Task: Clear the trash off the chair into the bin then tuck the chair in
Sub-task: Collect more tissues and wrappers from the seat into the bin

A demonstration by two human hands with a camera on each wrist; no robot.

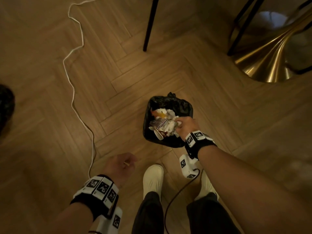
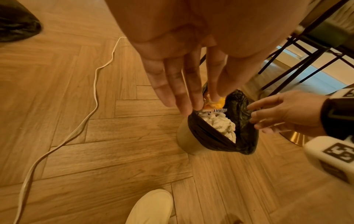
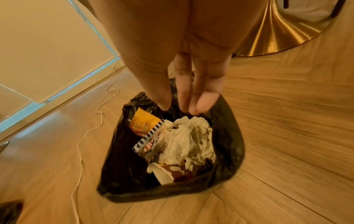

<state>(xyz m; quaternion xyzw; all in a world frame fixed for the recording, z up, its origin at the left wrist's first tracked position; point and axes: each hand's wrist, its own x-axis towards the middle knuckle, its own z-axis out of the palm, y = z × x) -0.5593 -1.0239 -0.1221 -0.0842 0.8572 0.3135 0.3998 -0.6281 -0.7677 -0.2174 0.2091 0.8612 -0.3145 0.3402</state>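
Head view, bin (image 1: pixel 168 139) with black liner at 6 o'clock, crumpled tissue (image 1: pixel 169 126) inside, right hand (image 1: pixel 186 126) above it, fingers loose, apparently empty, left hand (image 1: pixel 120 164) relaxed at 7, white cable (image 1: pixel 74 105) at 9, gold table base (image 1: pixel 263 65) at 2.

Bin (image 1: pixel 168 142) mouth is filled near the rim with crumpled paper (image 3: pixel 188 141); chair legs (image 1: pixel 149 26) and brass base (image 1: pixel 263 65) flank open floor.

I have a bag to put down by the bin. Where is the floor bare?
Bare floor lies between the white cord and the bin, and right of the bin below the gold table base. Crowded: the bin's near side, with the shoes and right hand.
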